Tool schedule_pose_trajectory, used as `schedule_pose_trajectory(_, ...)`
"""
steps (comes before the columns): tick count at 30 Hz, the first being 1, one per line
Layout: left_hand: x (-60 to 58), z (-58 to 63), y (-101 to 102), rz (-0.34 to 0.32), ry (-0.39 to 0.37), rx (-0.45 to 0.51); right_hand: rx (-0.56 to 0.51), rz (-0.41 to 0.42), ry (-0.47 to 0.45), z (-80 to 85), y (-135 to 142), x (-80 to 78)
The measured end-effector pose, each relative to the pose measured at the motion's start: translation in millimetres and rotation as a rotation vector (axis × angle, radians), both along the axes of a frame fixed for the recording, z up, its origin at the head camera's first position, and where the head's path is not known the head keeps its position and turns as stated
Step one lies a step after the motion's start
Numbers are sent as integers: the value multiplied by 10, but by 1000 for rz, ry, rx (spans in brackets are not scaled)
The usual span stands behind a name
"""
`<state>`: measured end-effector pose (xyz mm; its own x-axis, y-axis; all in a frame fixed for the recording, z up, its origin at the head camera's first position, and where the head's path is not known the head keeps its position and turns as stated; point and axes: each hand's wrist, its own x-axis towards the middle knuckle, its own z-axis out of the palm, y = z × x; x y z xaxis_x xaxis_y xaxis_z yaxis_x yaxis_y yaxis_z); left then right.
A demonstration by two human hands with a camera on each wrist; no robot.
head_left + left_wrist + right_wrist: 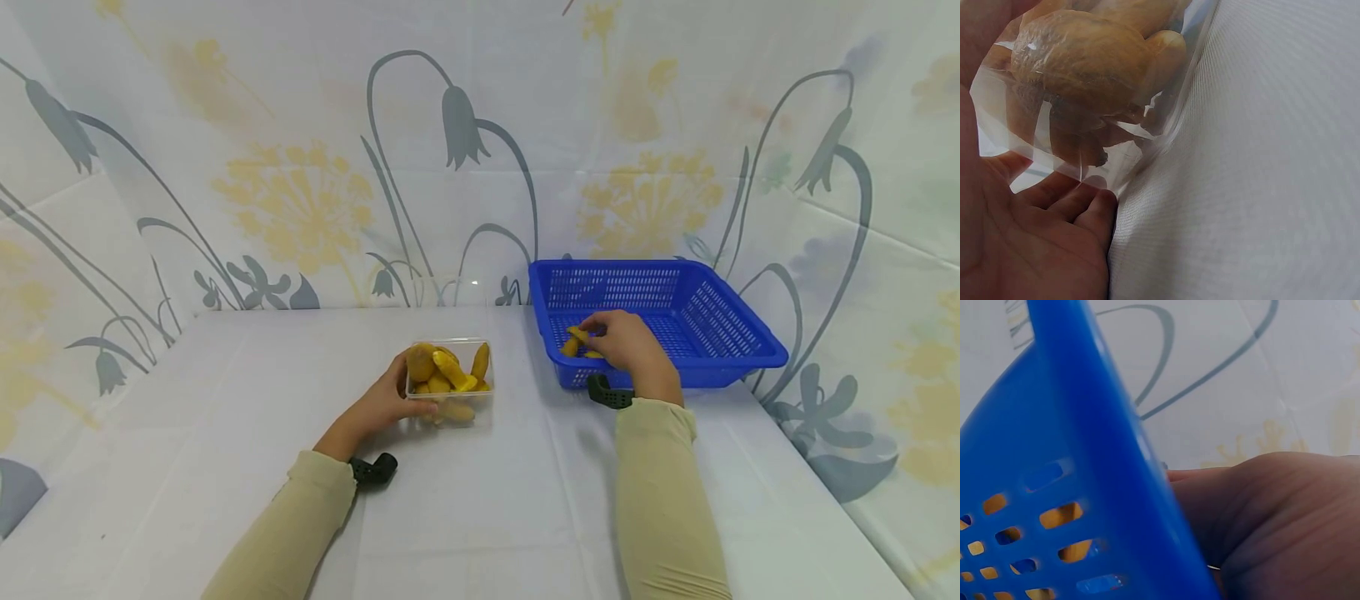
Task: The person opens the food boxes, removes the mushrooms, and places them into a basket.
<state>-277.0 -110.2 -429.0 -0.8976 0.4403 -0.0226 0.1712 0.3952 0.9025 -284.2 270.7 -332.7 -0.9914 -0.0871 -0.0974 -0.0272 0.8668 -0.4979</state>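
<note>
Several yellow pieces [453, 371] sit heaped in a clear container [486, 414] on the white table [480, 517]. The left hand [384, 402] grips that container at its left side, thumb at the front, fingers curled round the wall. To the right, a blue basket [720, 365] holds a few more yellow pieces near its front left corner. There the right hand [628, 342] reaches over the rim and pinches one between thumb and fingers; the right wrist view hides the fingertips behind the basket wall. Beyond hangs a flower-printed cloth [300, 83].
</note>
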Motion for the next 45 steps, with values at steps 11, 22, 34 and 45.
schedule_pose_trajectory(11, 17, 23, 3, 9, -4, -13, -25, -8, 62, 33, 1, 9)
schedule_pose_trajectory(22, 25, 29, -3, 1, 1, -13, -30, 28, 133, 88, -101, 44)
schedule_pose_trajectory(34, 19, 41, 5, 4, -6, -14, -43, 68, 152, 165, -369, 64)
schedule_pose_trajectory(45, 27, 31, -1, -4, -6, 5, -2, 131, 203, 183, -662, 107)
